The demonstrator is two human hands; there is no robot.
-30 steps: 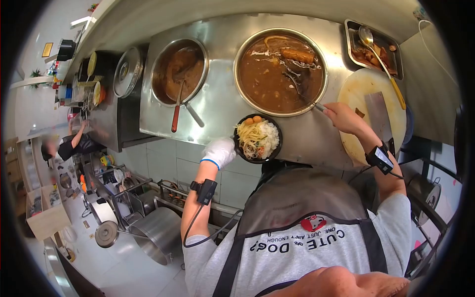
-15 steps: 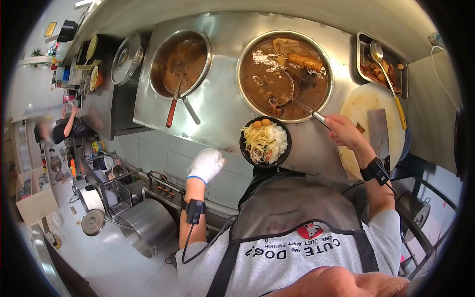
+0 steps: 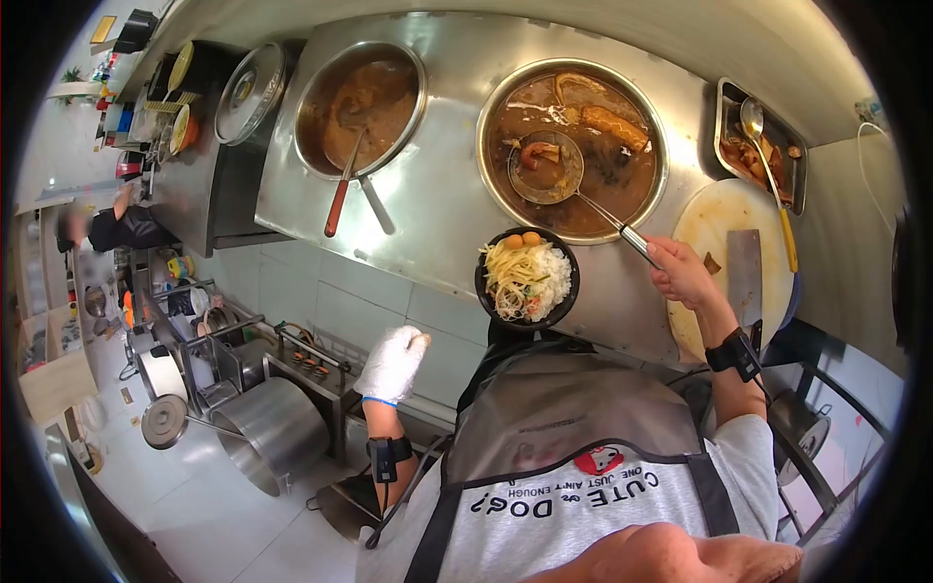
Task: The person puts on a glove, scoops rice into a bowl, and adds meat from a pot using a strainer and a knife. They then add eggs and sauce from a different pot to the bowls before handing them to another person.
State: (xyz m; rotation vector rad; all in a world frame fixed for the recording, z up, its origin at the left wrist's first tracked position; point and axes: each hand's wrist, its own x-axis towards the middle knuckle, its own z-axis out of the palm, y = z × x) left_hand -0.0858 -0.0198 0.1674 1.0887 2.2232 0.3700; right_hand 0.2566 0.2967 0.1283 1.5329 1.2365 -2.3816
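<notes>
My right hand (image 3: 683, 273) is closed round the handle of a wire skimmer (image 3: 609, 215) reaching over the pot of brown broth (image 3: 622, 185). In its round basket lies a reddish-brown curved piece of food (image 3: 540, 154), raised at the broth's surface. A long browned piece (image 3: 614, 127) floats nearby. Below the pot, a black bowl (image 3: 567, 313) holds white rice, pale shreds and two small brown eggs (image 3: 522, 239). My left hand (image 3: 391, 365), in a white glove, hangs off the counter's front edge with fingers curled in, and nothing shows in it.
A second pot (image 3: 420, 107) on the left has a red-handled ladle (image 3: 337, 206). On the right are a round cutting board (image 3: 695, 228) with a cleaver (image 3: 744, 267), and a metal tray (image 3: 721, 117) with a spoon. A person (image 3: 131, 228) stands at far left.
The skimmer has come up from the broth, and the reddish-brown piece now shows in its basket. My left hand has lowered slightly. The view has shifted a little.
</notes>
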